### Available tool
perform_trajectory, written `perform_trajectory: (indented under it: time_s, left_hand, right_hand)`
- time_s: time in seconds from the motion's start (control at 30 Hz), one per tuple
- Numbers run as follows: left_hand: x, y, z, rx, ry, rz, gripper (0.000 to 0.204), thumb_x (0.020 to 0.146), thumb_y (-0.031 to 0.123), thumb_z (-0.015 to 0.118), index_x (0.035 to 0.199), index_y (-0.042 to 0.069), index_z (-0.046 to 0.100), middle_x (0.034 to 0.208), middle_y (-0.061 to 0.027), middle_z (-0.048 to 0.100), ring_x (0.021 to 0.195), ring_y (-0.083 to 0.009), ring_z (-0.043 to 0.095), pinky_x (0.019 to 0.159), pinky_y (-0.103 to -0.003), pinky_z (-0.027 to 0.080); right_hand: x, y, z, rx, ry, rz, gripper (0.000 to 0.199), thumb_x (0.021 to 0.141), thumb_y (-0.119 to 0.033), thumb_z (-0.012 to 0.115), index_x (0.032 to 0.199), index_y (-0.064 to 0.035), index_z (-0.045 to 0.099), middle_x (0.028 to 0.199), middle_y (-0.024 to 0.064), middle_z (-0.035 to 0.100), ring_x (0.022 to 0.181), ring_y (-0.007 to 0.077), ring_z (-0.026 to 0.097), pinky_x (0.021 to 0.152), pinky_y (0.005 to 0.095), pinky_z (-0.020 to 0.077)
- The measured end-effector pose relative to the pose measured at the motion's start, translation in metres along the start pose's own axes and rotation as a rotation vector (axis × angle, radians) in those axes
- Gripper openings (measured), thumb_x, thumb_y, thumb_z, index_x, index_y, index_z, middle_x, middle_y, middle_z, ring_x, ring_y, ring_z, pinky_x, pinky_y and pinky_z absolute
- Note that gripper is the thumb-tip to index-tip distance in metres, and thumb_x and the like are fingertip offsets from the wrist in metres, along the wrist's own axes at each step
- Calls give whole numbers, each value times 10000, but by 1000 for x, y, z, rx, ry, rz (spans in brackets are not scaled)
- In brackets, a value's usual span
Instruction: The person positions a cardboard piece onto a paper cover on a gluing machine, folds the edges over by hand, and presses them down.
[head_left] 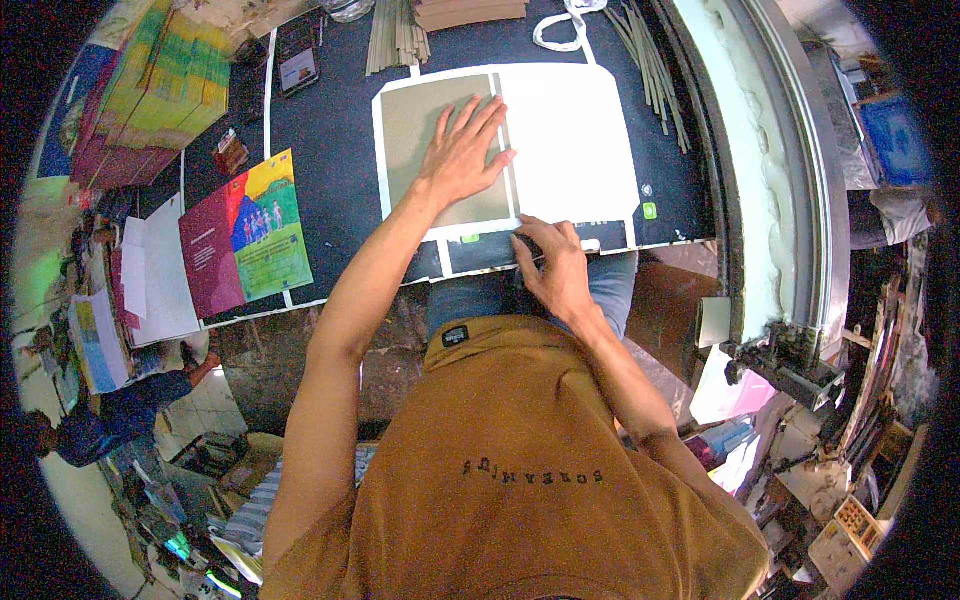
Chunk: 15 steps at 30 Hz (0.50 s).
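Grey-brown board [412, 125] flat on the left part of a white sheet [575, 145] with clipped corners, both lying near the front edge of a dark desk [335, 170] marked with white lines. Just right of the board, a narrow grey strip [514, 182], with a thin band of white between. On the board, the left hand [465, 155], palm down, fingers spread and reaching toward the strip, thumb held apart. By the sheet's front edge, the right hand [553, 265], fingers bent, thumb and forefinger close together with a small gap showing; cannot tell whether pinching anything.

Beyond the sheet, a bundle of grey strips [397, 40], a stack of brown boards [470, 12] and a white loop [560, 40]. To the right, loose thin strips [655, 80]. To the left, a phone [298, 70], a maroon and multicoloured printed cover [262, 225] and tall yellow-green stacks [180, 90]. Past the desk at lower left, another person [125, 410] in dark blue, partly in view.
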<state>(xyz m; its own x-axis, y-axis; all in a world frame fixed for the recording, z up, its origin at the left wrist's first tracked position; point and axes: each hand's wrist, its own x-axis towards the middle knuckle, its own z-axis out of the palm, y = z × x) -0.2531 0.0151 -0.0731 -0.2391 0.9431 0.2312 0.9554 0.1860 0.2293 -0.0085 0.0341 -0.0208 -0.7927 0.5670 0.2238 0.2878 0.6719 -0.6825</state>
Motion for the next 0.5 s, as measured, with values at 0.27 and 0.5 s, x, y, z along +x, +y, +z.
perform_trajectory:
  time_s: [0.27,0.5]
  left_hand:
    - [-1,1,-5,-1,-19,15,758,975,551,537,1552,80,394,1649,-67,319,1532,-298,247,1260,-568,138]
    - [0,3,-7,-15,-3,7,761,964,553,558,1533,69,416,1639,-70,328,1527,-302,252,1258,-571,149]
  right_hand:
    - [1,1,1,-15,-38,-4,199,867,-116,730,1040,-18,716,1168,125,720,972,335,629,881,444,524]
    - [1,0,2,0,-40,2,193,872,-124,729,1038,-26,721,1161,122,726,976,330,632,880,442,526]
